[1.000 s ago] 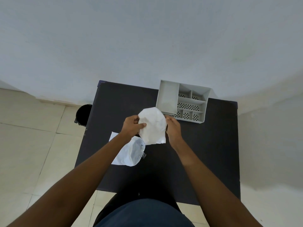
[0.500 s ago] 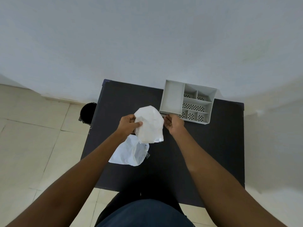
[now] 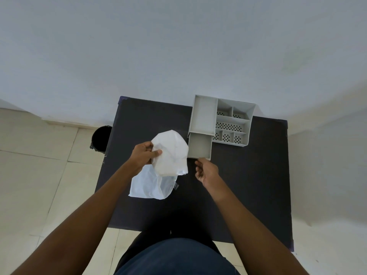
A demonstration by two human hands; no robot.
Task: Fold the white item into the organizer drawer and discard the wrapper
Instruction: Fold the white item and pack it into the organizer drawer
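The soft white folded cloth item hangs above the table, pinched at its left edge by the person's left hand, thumb in front and fingers closed behind it, so the cloth droops down from that grip. Just under it, flat on the matte black rectangular table, lies the crinkled clear-and-white plastic wrapper, its upper part hidden by the cloth and the wrist. To the right of the cloth, the small grey plastic drawer stands pulled out from the front of the grey plastic desk organizer, whose open-top compartments have perforated floors. The right hand sits just below the drawer's front edge, fingers curled loosely with the fingertips close to that edge; I cannot tell whether they touch it, and they hold nothing. Off the table's left side, on the pale tiled floor, stands a round black waste bin.
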